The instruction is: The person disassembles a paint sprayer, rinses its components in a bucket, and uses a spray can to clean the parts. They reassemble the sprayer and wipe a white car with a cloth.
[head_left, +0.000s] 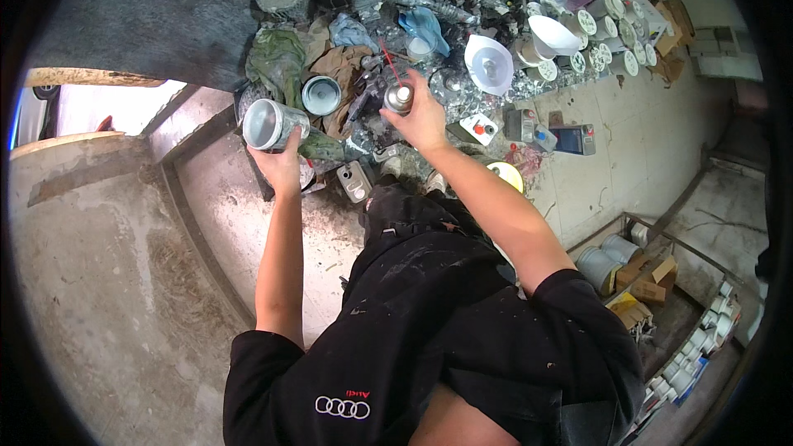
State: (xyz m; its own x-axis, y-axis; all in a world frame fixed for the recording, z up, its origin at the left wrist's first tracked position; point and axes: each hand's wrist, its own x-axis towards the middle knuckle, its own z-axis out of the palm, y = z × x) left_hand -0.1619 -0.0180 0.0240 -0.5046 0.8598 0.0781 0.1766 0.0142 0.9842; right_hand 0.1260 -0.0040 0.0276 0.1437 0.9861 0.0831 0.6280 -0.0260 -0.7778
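A: Left hand (279, 163)?
B: Partly closed round the tub (291, 125), just left of the pot (321, 79).
A: Right hand (424, 118)?
B: Curled round the can (397, 100), between pot and bowl (489, 66).

I wear a black, pale-specked short-sleeved shirt (429, 322), four linked white rings (342, 407) below red lettering (358, 393) near the frame's lower edge, and dark trousers (413, 213).

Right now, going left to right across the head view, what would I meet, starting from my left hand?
Translucent plastic tub in your left hand, open round pot, silver-topped can in your right hand, white plastic bowl, grey box with a dark panel.
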